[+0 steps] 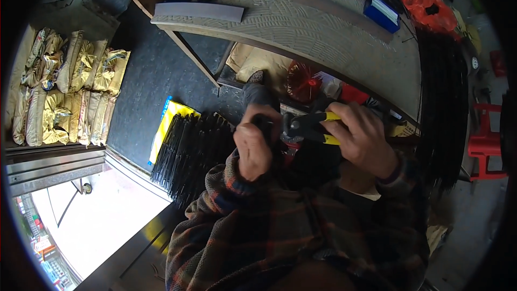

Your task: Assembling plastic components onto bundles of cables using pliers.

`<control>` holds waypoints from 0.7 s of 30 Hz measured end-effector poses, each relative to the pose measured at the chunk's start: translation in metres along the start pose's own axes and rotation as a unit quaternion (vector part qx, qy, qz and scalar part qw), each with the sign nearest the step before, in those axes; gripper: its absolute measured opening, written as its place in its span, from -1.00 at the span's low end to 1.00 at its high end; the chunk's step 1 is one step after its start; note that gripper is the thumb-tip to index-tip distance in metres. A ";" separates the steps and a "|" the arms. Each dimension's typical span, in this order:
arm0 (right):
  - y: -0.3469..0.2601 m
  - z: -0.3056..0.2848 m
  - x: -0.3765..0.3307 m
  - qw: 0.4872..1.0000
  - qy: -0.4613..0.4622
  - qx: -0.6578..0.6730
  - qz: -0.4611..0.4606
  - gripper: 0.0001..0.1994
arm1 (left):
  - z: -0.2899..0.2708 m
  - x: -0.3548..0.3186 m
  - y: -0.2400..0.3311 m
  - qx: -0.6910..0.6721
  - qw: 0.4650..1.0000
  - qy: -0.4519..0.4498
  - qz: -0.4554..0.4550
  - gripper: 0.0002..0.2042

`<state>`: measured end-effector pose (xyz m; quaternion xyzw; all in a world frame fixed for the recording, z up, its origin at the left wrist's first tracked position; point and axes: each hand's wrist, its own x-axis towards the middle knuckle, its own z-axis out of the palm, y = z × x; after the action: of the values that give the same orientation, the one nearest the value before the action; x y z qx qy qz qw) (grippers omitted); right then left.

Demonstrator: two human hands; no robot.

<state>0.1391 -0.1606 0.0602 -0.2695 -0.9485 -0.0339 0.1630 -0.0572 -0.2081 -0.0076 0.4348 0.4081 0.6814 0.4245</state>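
In front of my body, my right hand is wrapped around the yellow handles of a pair of pincers. Their dark metal jaws point left, toward my other hand. My left hand is closed, thumb uppermost, around something dark that I cannot make out. A small gap separates it from the jaws. To the left on the floor lies a large bundle of thin black rods, partly over a yellow sheet.
Ahead stands a workbench with black parts, blue boxes and a red plastic bag. Stacked tan sacks fill the left side. A red stool is at the right, near long black strands.
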 end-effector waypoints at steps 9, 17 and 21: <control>0.001 -0.012 0.020 0.994 -0.004 -0.108 -0.030 -0.82 | 0.008 -0.008 0.003 0.136 0.989 0.015 -0.054 -0.25; -0.003 -0.027 0.025 0.971 -0.041 -0.227 -0.065 -0.76 | 0.015 -0.008 0.003 0.122 0.990 0.056 -0.044 -0.24; 0.002 -0.032 0.030 0.948 -0.040 -0.290 -0.122 -0.83 | 0.012 -0.009 0.003 0.142 0.988 0.049 -0.037 -0.22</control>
<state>0.1257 -0.1490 0.1004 -0.1889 -0.9291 -0.3162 0.0343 -0.0445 -0.2153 -0.0035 0.4415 0.5363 0.6210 0.3630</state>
